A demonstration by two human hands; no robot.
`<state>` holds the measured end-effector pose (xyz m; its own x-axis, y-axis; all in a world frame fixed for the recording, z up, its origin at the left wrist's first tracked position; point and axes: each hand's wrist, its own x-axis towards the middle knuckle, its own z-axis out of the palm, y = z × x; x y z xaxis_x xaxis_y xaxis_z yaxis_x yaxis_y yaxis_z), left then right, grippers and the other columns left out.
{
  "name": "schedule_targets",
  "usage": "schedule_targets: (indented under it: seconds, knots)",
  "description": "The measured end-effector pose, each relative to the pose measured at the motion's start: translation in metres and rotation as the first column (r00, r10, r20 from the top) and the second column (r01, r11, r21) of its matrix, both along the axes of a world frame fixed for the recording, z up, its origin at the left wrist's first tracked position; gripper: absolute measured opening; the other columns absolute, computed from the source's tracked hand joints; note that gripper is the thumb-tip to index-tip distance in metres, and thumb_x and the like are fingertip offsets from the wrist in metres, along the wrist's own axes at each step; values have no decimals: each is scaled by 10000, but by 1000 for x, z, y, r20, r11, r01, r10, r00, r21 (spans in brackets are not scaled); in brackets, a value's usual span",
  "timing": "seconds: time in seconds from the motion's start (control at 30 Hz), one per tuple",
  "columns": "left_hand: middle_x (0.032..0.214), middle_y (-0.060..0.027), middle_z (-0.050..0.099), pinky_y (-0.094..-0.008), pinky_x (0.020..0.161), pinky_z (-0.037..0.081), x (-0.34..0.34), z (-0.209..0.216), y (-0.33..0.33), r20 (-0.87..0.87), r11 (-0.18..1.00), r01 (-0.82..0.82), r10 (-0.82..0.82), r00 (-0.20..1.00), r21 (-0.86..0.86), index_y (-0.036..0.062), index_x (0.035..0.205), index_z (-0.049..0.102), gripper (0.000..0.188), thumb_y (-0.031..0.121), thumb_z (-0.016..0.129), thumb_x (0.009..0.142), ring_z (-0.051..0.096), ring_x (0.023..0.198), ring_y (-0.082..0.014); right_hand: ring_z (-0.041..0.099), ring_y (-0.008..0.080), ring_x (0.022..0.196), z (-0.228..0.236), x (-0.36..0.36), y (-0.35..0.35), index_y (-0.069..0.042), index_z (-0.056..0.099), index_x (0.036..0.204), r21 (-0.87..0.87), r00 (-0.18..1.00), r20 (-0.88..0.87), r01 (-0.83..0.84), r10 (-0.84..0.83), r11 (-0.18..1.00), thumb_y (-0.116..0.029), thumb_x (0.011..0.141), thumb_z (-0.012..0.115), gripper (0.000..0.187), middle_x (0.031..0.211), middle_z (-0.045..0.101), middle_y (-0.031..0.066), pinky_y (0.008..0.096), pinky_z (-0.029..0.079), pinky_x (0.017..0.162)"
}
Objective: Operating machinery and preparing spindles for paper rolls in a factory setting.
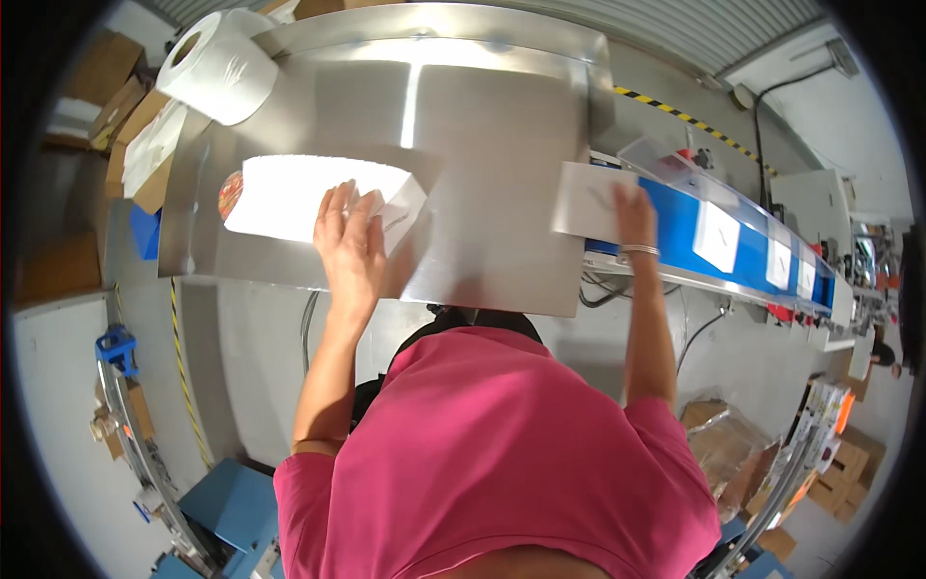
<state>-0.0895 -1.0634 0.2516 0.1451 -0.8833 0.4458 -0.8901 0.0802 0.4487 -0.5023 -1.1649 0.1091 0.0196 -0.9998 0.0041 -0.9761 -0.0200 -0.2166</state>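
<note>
A long row of white flat packets [289, 198] lies on the steel table, its near-right end fanned out. My left hand [349, 227] rests on that end with fingers a little bent and apart. At the start of the blue conveyor belt [669, 224], my right hand [635, 214] has its fingers on a single white packet [584, 198], which straddles the table's right edge. Motion smears the right fingers somewhat. Farther along the belt lie more white packets [717, 237], spaced apart. A round red-patterned thing [230, 196] shows at the row's left end.
A large white roll [217, 68] stands at the table's far-left corner. The steel table [492, 193] has a raised rim at the back. A clear guard [690, 174] runs along the belt. Cardboard boxes [106, 72] are stacked at the left; cables hang under the conveyor.
</note>
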Motion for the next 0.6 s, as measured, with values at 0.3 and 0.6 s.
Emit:
schedule_targets:
  seconds: [0.3, 0.6]
  knots:
    - [1233, -136, 447, -450, 956, 280, 2, 1, -1, 6, 1000, 21, -21, 1000, 14, 76, 947, 632, 285, -24, 596, 683, 359, 1179, -345, 553, 279, 955, 76, 69, -8, -76, 485, 1161, -258, 888, 380, -168, 260, 951, -230, 716, 689, 514, 1119, 536, 125, 386, 445, 805]
    - [1275, -170, 395, -475, 1002, 189, 2, 10, -3, -34, 991, 115, -113, 993, 70, 87, 914, 639, 237, 78, 665, 678, 287, 1227, -375, 448, 219, 1095, 107, 252, -17, -77, 507, 1120, -2, 386, 779, -786, 494, 618, -178, 732, 666, 431, 1220, 448, 80, 326, 396, 885]
